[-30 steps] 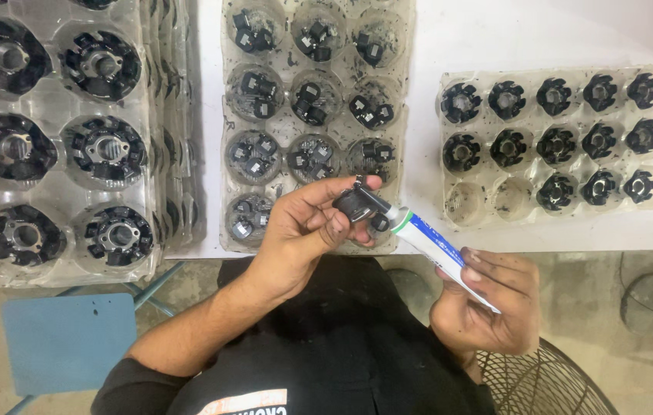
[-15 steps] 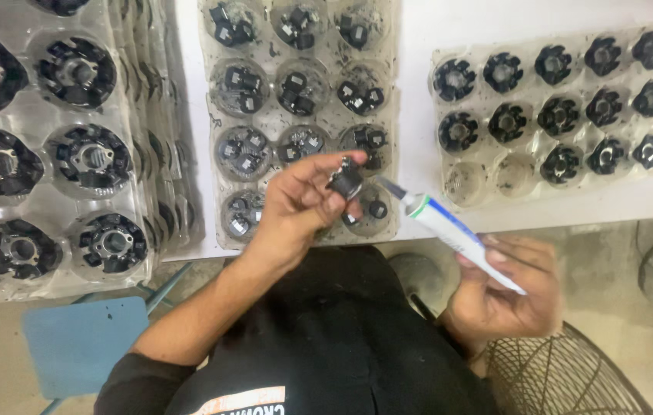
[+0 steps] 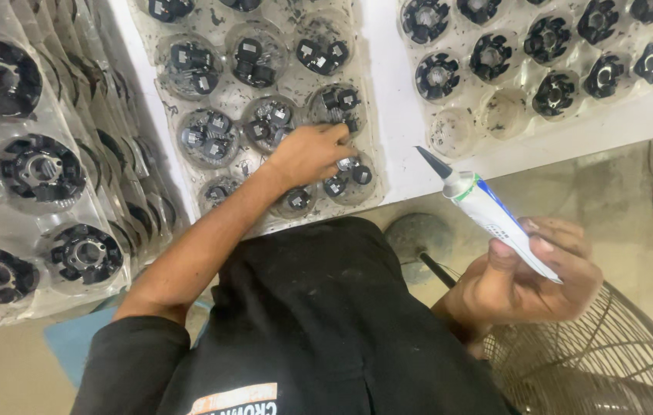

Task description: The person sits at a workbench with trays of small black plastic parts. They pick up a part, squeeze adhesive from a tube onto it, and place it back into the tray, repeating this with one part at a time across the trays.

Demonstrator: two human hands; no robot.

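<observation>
My left hand (image 3: pixel 307 154) reaches into the middle clear plastic tray (image 3: pixel 376 165), fingers curled down over a pocket of small black parts (image 3: pixel 339 100); whether it grips one is hidden. My right hand (image 3: pixel 534 277) holds a white tube with green and blue bands (image 3: pixel 488 211) below the table edge, its black nozzle pointing up and left toward the table.
A right-hand clear tray (image 3: pixel 495 115) holds several black round parts and three empty-looking pockets. Stacked trays with larger black ring parts (image 3: pixel 38 169) fill the left. A wire fan guard (image 3: pixel 611 361) sits at the lower right, a blue stool (image 3: pixel 69 346) at the lower left.
My left hand has gone from holding a small black part at the tube's nozzle down into the middle tray. The right hand with the tube has dropped slightly right.
</observation>
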